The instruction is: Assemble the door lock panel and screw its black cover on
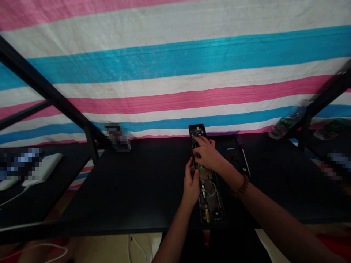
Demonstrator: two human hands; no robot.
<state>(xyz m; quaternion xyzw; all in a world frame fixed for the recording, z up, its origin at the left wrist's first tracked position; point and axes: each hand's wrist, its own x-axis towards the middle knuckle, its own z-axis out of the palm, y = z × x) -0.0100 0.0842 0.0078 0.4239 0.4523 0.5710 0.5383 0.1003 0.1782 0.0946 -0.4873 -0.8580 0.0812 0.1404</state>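
Black and long, an opened device housing (214, 200) is held along its left edge by the left hand (191, 185), whose thumb is laid over the rim while its fingers are curled against the outer side. By the right hand (206, 152), the far half of the housing is covered from the right, with fingers partly spread and lowered onto the circuitry; whether anything is pinched there cannot be told. The near half is left uncovered, stretched out between the forearms, where a white wire (214, 190) and a gold-coloured connector (207, 214) are exposed. On the right wrist a beaded bracelet (242, 185) is worn. To the right of the housing, a screwdriver (241, 146) is laid on the black desk (131, 186). Farther right, a plastic bottle (285, 124) is seen, and behind everything a striped tarpaulin (175, 98) is hung.
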